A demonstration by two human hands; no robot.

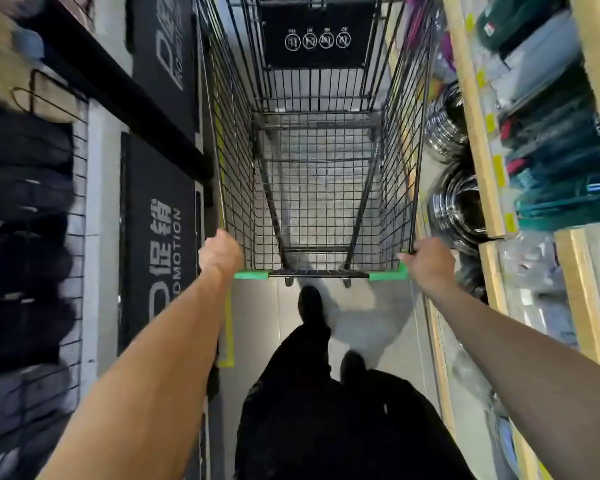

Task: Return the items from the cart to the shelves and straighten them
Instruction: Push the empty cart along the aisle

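I look down into the cart [321, 188], a black wire basket that runs away from me along a narrow aisle. Through its grid floor I see only the grey floor [267, 317] beneath; no goods lie in the basket. At its far end a black panel [317, 32] carries four round white symbols.

My left hand [220, 255] is closed round the near left corner of the cart, at the end of the handle [321, 273], whose ends are green and whose middle is black. My right hand [430, 263] is wrapped round the near right corner in the same way, fingers curled over the green end and the wire rim. Both my forearms are bare and stretched forward.

Below the handle my legs in dark trousers show, with one dark shoe [310, 304] forward, just behind the cart's rear wheels.

On my right stand the shelves [478, 133], with pale wooden edges and yellow price tags. On them lie green and teal packages [561, 174] and clear plastic-wrapped goods; lower down are dark glossy coils [454, 206], perhaps hose or cable, though the blur makes them hard to name. On my left a black sign [160, 233] bears white characters and the letters "OMOTION", and beyond it dark bags [21, 202] hang on a wire grid. The picture's edges are smeared.
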